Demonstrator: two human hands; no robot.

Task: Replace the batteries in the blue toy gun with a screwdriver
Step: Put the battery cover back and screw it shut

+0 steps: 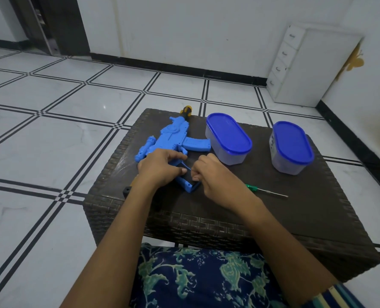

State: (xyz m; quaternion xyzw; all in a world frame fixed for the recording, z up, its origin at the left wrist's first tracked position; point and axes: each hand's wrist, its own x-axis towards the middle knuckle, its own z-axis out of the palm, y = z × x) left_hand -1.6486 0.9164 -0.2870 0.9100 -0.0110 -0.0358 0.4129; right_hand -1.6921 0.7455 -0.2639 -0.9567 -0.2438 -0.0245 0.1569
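The blue toy gun (173,138) lies on its side on the dark woven table (295,207), its yellow-and-black muzzle pointing away from me. My left hand (160,167) grips the gun's rear part, fingers curled over it near the open dark battery compartment (184,176). My right hand (209,176) pinches the thin blue compartment cover (194,188) at its edge. A screwdriver (266,191) with a green handle lies on the table just right of my right hand, untouched. No batteries are visible.
Two clear containers with blue lids stand on the table, one (229,138) beside the gun's magazine, the other (292,147) farther right. A white drawer unit (306,65) stands against the wall. White tiled floor surrounds the table. My patterned lap is at the near edge.
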